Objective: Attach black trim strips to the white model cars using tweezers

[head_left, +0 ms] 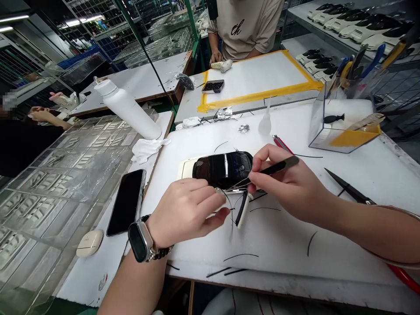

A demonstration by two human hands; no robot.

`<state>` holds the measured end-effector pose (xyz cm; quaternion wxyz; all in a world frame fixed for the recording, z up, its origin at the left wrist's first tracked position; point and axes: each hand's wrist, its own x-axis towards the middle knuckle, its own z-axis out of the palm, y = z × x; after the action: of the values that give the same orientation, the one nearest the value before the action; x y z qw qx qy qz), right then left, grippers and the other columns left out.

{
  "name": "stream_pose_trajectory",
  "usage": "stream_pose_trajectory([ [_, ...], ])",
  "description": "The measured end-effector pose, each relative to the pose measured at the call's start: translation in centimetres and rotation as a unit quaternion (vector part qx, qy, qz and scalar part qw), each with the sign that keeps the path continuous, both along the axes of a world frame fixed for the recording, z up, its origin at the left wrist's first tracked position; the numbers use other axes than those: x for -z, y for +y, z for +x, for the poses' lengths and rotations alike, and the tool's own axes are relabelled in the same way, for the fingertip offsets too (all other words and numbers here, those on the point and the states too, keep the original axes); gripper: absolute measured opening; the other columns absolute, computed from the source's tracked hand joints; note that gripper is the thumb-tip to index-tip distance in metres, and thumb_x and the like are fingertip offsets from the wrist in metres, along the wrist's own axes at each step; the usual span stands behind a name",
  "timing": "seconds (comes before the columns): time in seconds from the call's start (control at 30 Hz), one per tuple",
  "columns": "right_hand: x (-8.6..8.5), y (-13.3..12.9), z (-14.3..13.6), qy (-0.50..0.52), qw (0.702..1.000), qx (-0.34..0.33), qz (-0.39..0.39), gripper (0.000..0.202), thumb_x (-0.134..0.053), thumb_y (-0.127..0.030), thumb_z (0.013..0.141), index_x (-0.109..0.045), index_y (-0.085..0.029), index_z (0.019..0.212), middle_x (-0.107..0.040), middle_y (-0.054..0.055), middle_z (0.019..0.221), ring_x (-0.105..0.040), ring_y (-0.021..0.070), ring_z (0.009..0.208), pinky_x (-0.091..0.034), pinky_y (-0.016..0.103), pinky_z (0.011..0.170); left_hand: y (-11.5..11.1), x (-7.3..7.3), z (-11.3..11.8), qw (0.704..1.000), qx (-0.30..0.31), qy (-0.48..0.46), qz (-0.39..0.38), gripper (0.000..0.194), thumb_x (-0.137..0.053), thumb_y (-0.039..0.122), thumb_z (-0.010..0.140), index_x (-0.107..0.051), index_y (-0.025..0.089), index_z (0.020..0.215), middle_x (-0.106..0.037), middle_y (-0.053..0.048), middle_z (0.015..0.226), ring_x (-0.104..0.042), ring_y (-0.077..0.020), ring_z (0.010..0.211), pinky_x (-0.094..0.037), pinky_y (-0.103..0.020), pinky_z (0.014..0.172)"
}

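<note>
- right hand (285, 183): fingers pinched closed around dark tweezers (278, 168);
- left hand (190, 211): fingers curled; cannot tell whether they grip anything;
- black-roofed model car (219, 168) on the white tabletop (278, 245), by both hands

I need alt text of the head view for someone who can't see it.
A person's right hand holds a slim black tool over a cream-and-black model car, the left hand close by. Thin black strips lie on the white worktop; another person is opposite.
</note>
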<state>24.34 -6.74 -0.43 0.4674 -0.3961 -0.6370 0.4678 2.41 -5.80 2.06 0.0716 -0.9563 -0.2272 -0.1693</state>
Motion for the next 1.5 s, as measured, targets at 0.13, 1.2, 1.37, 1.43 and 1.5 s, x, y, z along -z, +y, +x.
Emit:
stream_pose_trajectory([
  [0.13,-0.2,0.1,0.4,0.047,0.997,-0.011,-0.059,0.015,-0.053,-0.007,0.084,-0.046,-0.020,0.081,-0.060,-0.003,0.058,-0.059,0.0124,0.057,-0.044,0.020,0.047,0.9,0.4,-0.6,0.998,-0.057,0.025,-0.009,0.009,-0.055,0.024,0.083,-0.060,0.016,0.081,-0.056,0.001,0.063,-0.049,-0.0127,0.057,-0.037,-0.026,0.049],
  [1.2,2.6,9.6,3.4,-0.193,0.948,0.253,-0.006,0.029,-0.066,-0.038,0.075,-0.043,-0.021,0.075,-0.065,0.001,0.069,-0.058,0.0139,0.052,-0.044,0.027,0.055,2.0,1.8,-0.5,0.953,0.042,-0.299,0.008,0.014,-0.056,0.010,0.079,-0.060,0.014,0.066,-0.051,0.001,0.057,-0.041,-0.0106,0.052,-0.034,-0.025,0.047],
  [1.37,2.9,9.6,3.3,-0.175,0.951,0.253,-0.019,0.029,-0.066,-0.038,0.075,-0.043,-0.021,0.076,-0.066,0.002,0.070,-0.056,0.0131,0.052,-0.044,0.026,0.053,1.9,1.8,-0.5,0.955,0.032,-0.296,0.014,0.016,-0.054,0.011,0.080,-0.061,0.015,0.066,-0.052,0.001,0.057,-0.042,-0.0105,0.052,-0.034,-0.025,0.047],
  [1.43,3.0,9.7,3.3,-0.171,0.952,0.255,-0.020,0.029,-0.067,-0.038,0.074,-0.043,-0.021,0.076,-0.066,0.001,0.069,-0.056,0.0133,0.052,-0.044,0.026,0.053,1.9,1.8,-0.5,0.954,0.030,-0.298,0.015,0.016,-0.053,0.012,0.080,-0.060,0.015,0.066,-0.052,0.001,0.056,-0.041,-0.0103,0.052,-0.034,-0.025,0.047],
  [1.5,3.2,9.8,3.3,-0.168,0.952,0.256,-0.021,0.029,-0.068,-0.038,0.073,-0.043,-0.021,0.075,-0.066,0.001,0.069,-0.056,0.0135,0.052,-0.044,0.025,0.052,1.9,1.8,-0.4,0.953,0.032,-0.300,0.015,0.015,-0.054,0.011,0.080,-0.060,0.015,0.066,-0.051,0.002,0.056,-0.041,-0.0101,0.052,-0.034,-0.024,0.047],
])
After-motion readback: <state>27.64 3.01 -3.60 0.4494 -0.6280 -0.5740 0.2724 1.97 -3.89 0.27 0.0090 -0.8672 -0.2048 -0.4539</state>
